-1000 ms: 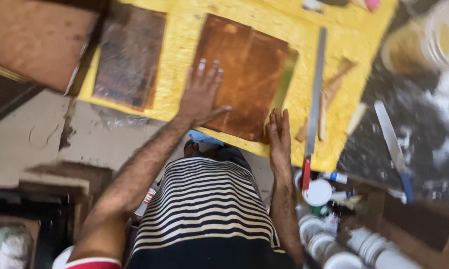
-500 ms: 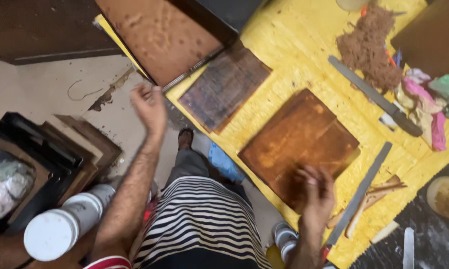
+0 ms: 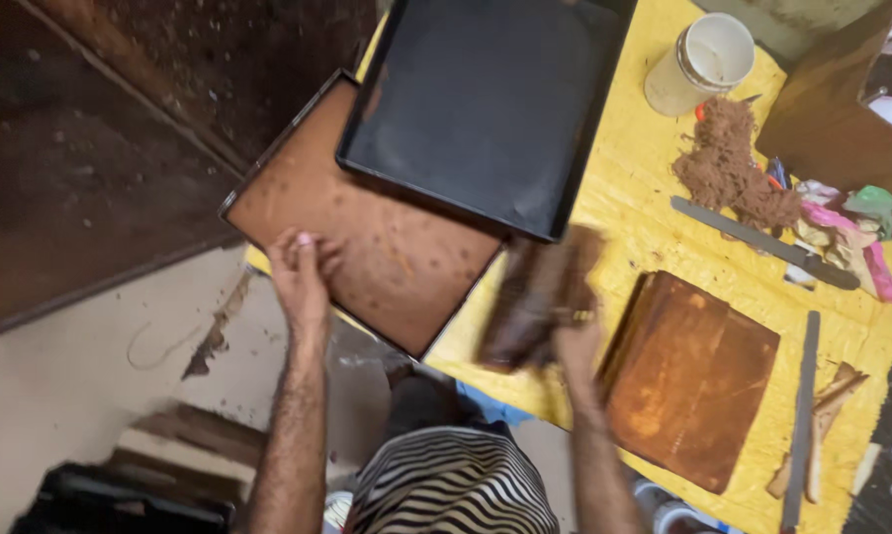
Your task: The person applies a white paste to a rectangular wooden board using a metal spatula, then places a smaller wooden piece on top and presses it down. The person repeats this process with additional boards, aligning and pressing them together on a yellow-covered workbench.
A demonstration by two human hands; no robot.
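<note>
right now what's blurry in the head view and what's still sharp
Head view: the right hand and the dark slab it holds are smeared by motion blur; the left hand on the brown tray is slightly soft; the black tray, white cup and brown board read fairly sharp; light is even, with no strong glare.

No labels, signs or screens in view. Only package-type item: white cylindrical tub (image 3: 700,63) w/ open top, cream inside, standing on yellow sheet (image 3: 654,227) at approx 1 o'clock, just beside black tray's (image 3: 486,99) right edge. No print legible on it.
</note>
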